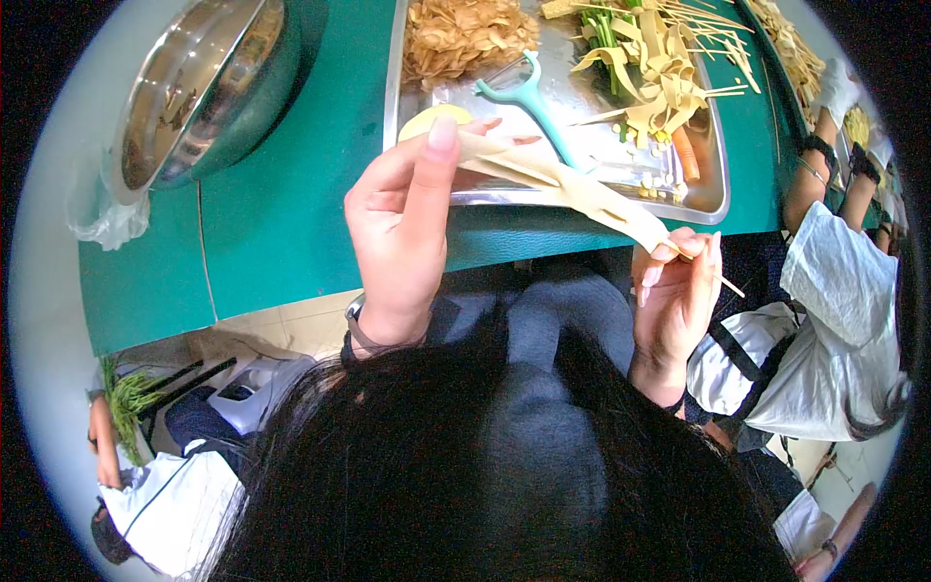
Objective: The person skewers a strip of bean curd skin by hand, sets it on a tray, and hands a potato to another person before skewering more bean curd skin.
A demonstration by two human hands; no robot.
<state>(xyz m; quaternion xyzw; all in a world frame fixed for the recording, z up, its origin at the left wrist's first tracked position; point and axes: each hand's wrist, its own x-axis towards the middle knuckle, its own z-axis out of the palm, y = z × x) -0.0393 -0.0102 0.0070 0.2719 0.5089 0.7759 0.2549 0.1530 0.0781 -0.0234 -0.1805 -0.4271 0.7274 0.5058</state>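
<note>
My left hand [400, 218] pinches one end of a long, pale tofu-skin strip [596, 201], stretched over the front edge of a metal tray [720, 199]. At the other end, my right hand [682, 291] grips the strip together with a thin bamboo skewer [731, 287], whose end sticks out past my fingers. Behind the strip, a turquoise peeler [531, 97] lies in the tray. Next to my left fingertips is a yellow round piece [435, 119], partly hidden. Pale strips on skewers [669, 92] are heaped at the tray's right, with green stalks [613, 58] beside them.
Brownish thin slices [468, 41] fill the tray's back left, and a carrot piece [686, 155] lies at its right. A steel bowl [208, 92] stands left on the green table [291, 218]. Co-workers sit on both sides; one at the right wears a glove [836, 92].
</note>
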